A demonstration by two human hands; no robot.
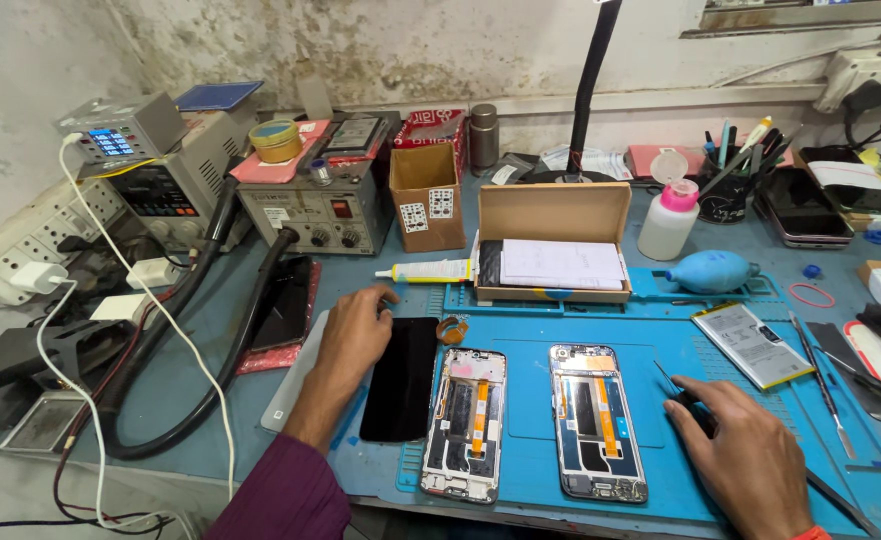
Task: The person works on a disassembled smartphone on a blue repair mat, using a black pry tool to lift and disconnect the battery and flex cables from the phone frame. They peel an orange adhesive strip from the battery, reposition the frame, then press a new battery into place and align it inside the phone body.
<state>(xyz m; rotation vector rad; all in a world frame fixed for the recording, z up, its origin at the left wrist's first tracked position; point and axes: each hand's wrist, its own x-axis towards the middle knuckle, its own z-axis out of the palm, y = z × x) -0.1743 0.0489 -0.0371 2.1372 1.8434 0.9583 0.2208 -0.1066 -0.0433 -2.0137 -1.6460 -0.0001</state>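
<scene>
Two opened phone frames lie side by side on my blue silicone work mat (730, 470): the silver-edged one w/ an orange flex strip (464, 422) on the left, the dark-edged one w/ orange flex strips (596, 421) just right of it, both face-down w/ insides showing. My left hand (352, 340) rests flat, fingers spread loose and gripping nothing, on the top edge of a black glass phone screen panel (401, 378) lying just left of the silver-edged frame. My right hand (750, 452) sits on the mat right of the dark-edged frame, fingers curled round a thin black-handled tool (682, 392) whose tip pts toward that frame.

Around: a flat grey phone battery (751, 344) near my right hand, thin metal pry tools (822, 388) beyond it. Behind the frames, an open brown cardboard box w/ white paper inside (554, 243), a white glue tube w/ yellow band (426, 271) left of it, a small copper tape roll (451, 329) by my left fingertips. A blue rubber air blower (710, 271) and a white pump bottle w/ pink cap (668, 219) stand further back. At far left, a grey bench power supply (315, 210) and thick black hoses (215, 330) crowd the bench edge, hoses close beside my left forearm.
</scene>
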